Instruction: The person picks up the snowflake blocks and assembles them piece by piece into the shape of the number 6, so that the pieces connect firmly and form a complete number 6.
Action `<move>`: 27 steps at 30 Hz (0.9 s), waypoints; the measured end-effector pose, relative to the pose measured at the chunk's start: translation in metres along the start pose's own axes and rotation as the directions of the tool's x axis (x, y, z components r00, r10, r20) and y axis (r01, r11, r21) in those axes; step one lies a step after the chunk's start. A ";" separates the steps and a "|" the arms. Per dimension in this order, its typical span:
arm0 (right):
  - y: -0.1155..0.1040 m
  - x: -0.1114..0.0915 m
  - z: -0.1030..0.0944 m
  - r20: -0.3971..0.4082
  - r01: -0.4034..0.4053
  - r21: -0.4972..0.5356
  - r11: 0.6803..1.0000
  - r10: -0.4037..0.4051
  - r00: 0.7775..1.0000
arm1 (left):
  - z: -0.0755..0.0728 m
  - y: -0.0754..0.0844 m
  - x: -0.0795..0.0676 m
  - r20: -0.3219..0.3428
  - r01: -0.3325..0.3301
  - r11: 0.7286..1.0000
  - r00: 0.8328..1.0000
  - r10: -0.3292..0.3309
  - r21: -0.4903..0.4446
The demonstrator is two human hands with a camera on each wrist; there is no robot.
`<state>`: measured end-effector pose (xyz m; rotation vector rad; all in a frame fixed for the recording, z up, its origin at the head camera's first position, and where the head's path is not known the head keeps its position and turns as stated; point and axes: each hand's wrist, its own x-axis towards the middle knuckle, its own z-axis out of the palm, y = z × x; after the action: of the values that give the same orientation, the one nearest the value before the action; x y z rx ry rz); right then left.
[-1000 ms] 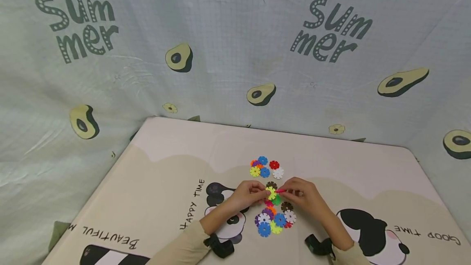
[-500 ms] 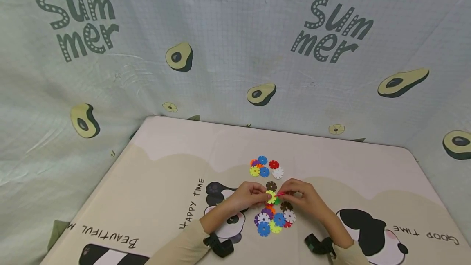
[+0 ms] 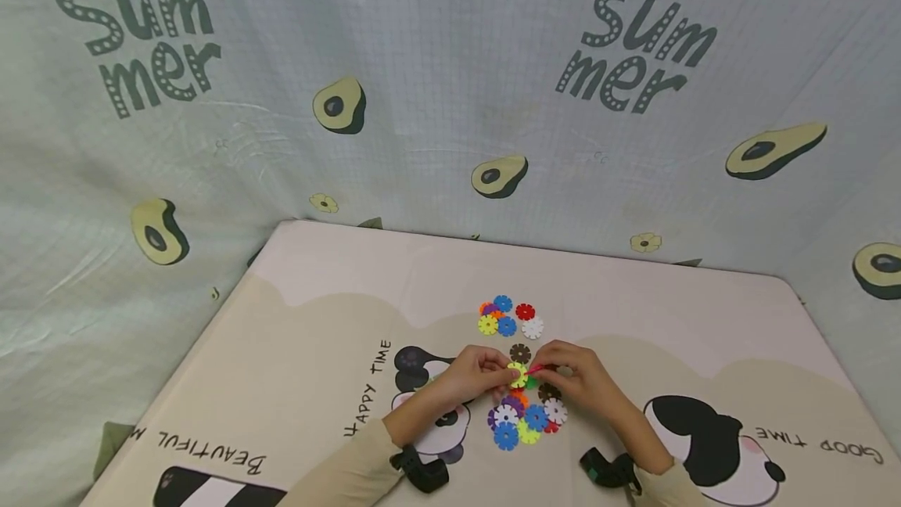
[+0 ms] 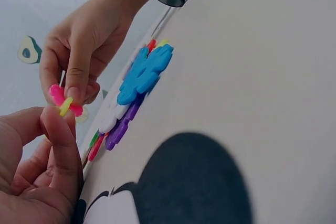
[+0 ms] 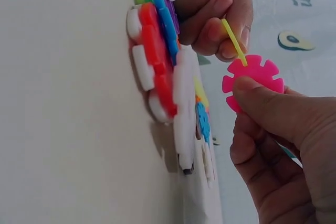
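Between thumb and fingers, my left hand (image 3: 480, 372) pinches a yellow notched plastic disc (image 3: 518, 375), a flower-shaped interlocking piece. My right hand (image 3: 576, 372) pinches a pink notched disc (image 5: 260, 72) by its side. In the right wrist view the yellow disc (image 5: 234, 41) stands edge-on, its lower end at a notch in the pink disc's rim. The two discs cross at an angle in the left wrist view, close to both thumbs. Both are held above the pile of loose discs, and the left fingertips cover part of the yellow one.
Loose discs in blue, white, purple and other colours lie just below the hands, with a blue disc (image 3: 506, 436) at the near side. A smaller group, including a red disc (image 3: 525, 311), lies farther back. A brown disc (image 3: 520, 353) sits just beyond the hands.
Both hands have come slightly nearer the body with their discs, and the yellow and pink discs stay together. The loose discs lie as before; the head view has shifted a little.
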<state>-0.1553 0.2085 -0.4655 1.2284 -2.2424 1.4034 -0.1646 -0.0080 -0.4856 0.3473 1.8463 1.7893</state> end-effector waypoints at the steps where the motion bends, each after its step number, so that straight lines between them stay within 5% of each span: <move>1: 0.003 -0.002 0.001 -0.001 -0.005 -0.005 1.000 0.005 1.000 | 0.000 0.000 0.000 0.000 0.002 1.000 1.000 -0.002 -0.008; 10: 0.017 -0.011 0.004 -0.018 -0.054 -0.066 0.996 0.053 0.998 | 0.000 0.001 0.000 -0.017 0.008 1.000 1.000 -0.008 -0.021; 27: 0.023 -0.009 0.011 -0.048 -0.049 -0.014 0.999 0.049 0.998 | -0.003 -0.003 0.002 -0.007 0.002 0.997 1.000 -0.002 -0.080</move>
<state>-0.1645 0.2091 -0.4914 1.1299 -2.2612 1.4154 -0.1675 -0.0094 -0.4889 0.3089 1.7736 1.8595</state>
